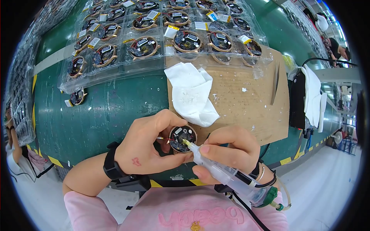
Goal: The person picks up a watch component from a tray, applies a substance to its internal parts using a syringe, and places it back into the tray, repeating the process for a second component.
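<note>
My left hand (143, 143) is closed around the rim of a round gold-edged watch case (182, 135). Its open side faces up and shows circuit parts inside. A thin red wire leads from the case toward my left fingers. In my right hand (235, 151) is a clear dispensing syringe (227, 175) with a yellowish tip and a green cap at its back end. The tip is at the lower right part of the case's inside; whether it touches cannot be made out. Just beyond my hands lies a crumpled white cloth (192, 94).
Clear plastic trays (127, 71) hold several similar watch cases with small batteries at the back. One loose case (78, 97) lies left on the green table (111, 111). Tweezers (275, 82) rest on a cardboard sheet (246, 104). White cloths (311, 92) hang at the right.
</note>
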Motion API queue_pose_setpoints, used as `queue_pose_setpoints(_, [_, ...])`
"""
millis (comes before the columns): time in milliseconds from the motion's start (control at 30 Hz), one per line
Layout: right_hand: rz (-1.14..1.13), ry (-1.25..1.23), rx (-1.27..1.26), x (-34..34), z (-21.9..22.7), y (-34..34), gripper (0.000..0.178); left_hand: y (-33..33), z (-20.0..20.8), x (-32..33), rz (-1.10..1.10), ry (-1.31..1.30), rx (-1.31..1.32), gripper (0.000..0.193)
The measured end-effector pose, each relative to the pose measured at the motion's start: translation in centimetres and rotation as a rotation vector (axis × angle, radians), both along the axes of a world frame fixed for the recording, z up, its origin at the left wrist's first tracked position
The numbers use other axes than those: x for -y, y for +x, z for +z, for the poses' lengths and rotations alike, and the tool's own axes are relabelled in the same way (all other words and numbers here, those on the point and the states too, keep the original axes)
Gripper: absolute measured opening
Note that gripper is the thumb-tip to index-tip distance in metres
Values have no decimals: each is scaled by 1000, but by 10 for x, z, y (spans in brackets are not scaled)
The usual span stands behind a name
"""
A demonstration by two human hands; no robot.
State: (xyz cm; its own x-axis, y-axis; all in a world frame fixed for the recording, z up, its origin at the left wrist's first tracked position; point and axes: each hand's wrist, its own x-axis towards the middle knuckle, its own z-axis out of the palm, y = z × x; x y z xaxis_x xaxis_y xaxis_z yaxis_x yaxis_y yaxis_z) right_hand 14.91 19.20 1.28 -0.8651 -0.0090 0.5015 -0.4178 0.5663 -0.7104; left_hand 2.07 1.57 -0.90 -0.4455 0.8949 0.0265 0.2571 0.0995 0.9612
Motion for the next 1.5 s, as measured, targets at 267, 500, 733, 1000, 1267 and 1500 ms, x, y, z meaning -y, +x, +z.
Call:
queue_pose_setpoints(267, [-10,-64,22,-6,2,2,41,-3,-1,3,-83,59,222,49])
queue_pose_setpoints(500, [-45,-207,33,-5,6,3,35,-7,0,5,-148,56,310,57])
queue_pose_setpoints(733, [-28,-182,47,-9,7,5,35,-7,0,6,-150,65,339,56])
queue_pose_setpoints(1000, [-40,-177,72,-9,9,7,36,-8,-1,6,-168,81,329,57])
queue_pose_setpoints(1267, [-55,-165,71,-10,8,8,35,-11,6,6,-221,31,317,61])
queue_pose_setpoints(1500, [-67,-141,83,-11,12,7,36,-7,0,6,-157,75,294,56])
